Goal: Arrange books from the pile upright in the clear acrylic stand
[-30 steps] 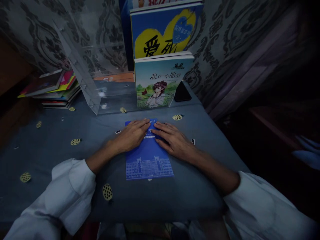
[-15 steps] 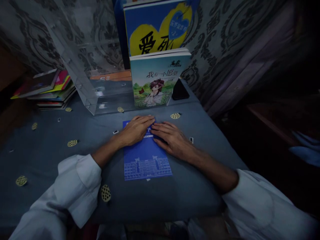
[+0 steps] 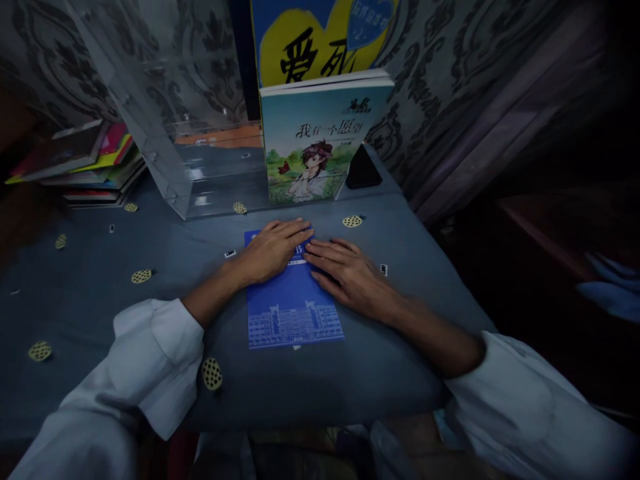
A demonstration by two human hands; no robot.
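Note:
A blue booklet (image 3: 285,310) with a pale building drawing and white characters lies on the dark grey-blue tablecloth. My left hand (image 3: 273,250) rests flat over its upper left part, fingers stretched toward the upper right. On the upper right side lies my right hand (image 3: 347,275), its fingers extended over the booklet's edge. The fingertips of both hands are close together near the top, partly covering the title. Neither hand grips anything. Just behind the hands, a green-blue paperback (image 3: 320,143) with a drawn figure stands upright in a clear acrylic rack (image 3: 175,193).
A taller blue and yellow book (image 3: 293,40) stands behind the paperback. Beside it sits a black wedge-shaped object (image 3: 364,170). A pile of books (image 3: 95,163) lies at the left. The table's right edge drops to a dark area; a patterned wall backs the table.
The view has tilted slightly, shifting the table items upward. My hands have separated a little near the booklet's top, showing more of its title; the booklet stays flat in place.

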